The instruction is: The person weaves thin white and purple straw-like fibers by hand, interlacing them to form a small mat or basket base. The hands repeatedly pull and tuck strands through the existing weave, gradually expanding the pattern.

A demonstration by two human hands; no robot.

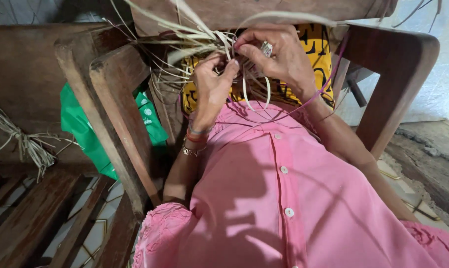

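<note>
1. We see the left hand (212, 84) pinching pale straw strips (204, 39) between thumb and fingertips, fingers narrowed tight on the strands.
2. The right hand (279, 57) curls its fingertips onto the same bundle from above, thumb and forefinger closed on a strip; a ring (266, 48) sits on one finger.
3. The strips fan out up and to the left from the two hands, and a few thin loops hang down between the wrists over the pink shirt (284, 198).
4. Both hands meet almost touching, held in front of a yellow and black cloth (319, 54).
5. Room is tight: a wooden chair arm (110, 109) stands close beside the left forearm, and another wooden arm (393, 79) hems in the right side.
6. The left wrist, wearing bangles (194, 144), rises steeply with the elbow bent; the right forearm slants up from the lower right.
7. Further left, a green bag (80, 129) lies behind the chair arm, and a tied bunch of straw (26, 141) rests on a wooden bench (21, 74).
</note>
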